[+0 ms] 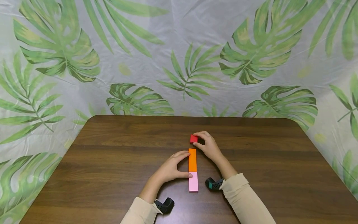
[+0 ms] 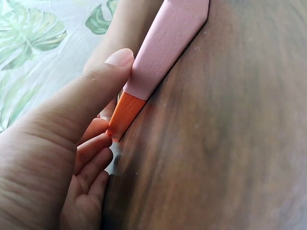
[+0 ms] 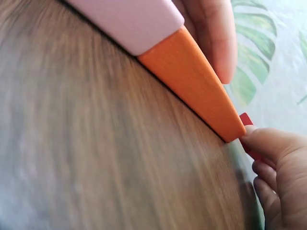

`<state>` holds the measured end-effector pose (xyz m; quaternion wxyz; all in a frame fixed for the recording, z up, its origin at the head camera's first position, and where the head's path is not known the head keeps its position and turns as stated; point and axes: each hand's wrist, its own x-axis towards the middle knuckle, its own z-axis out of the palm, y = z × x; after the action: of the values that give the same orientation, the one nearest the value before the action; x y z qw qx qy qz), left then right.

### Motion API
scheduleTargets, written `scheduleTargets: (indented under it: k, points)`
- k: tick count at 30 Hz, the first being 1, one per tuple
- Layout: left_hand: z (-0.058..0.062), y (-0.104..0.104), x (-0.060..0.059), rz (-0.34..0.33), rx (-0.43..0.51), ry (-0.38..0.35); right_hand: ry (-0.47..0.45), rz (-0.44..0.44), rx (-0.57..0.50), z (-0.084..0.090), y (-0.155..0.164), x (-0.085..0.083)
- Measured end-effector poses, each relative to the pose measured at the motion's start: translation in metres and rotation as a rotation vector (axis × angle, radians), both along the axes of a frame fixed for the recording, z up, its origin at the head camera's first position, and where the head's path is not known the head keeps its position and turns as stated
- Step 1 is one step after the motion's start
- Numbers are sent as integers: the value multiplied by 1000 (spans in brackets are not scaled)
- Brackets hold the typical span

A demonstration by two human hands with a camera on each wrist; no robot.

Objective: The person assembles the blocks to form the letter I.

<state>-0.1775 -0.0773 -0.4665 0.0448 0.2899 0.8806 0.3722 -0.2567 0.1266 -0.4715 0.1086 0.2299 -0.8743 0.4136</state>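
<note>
In the head view an orange rectangular block (image 1: 192, 160) and a pink rectangular block (image 1: 193, 183) lie end to end in a straight line on the table. My left hand (image 1: 170, 168) rests against their left side, index fingertip at the orange block's far end and thumb at the pink block near the joint. Beyond the orange block, my right hand (image 1: 209, 147) pinches a small red block (image 1: 193, 139) between thumb and index finger. A gap separates red from orange; whether the red block touches the table I cannot tell. In the right wrist view the red block (image 3: 246, 120) is mostly hidden.
The dark brown wooden table (image 1: 112, 174) extends on both sides of the row. A leaf-patterned cloth (image 1: 195, 31) hangs behind its far edge. Black wrist devices (image 1: 165, 205) sit at both cuffs.
</note>
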Motion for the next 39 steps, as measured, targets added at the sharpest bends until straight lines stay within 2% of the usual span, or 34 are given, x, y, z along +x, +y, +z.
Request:
scheduleTargets:
  k: [23,39]
  points:
    - [-2,0,-2,3,4,-25,-35,40,26,-1,-4,0]
    - [-2,0,-1,2,-5,-4,-43,58,34,-2,-4,-1]
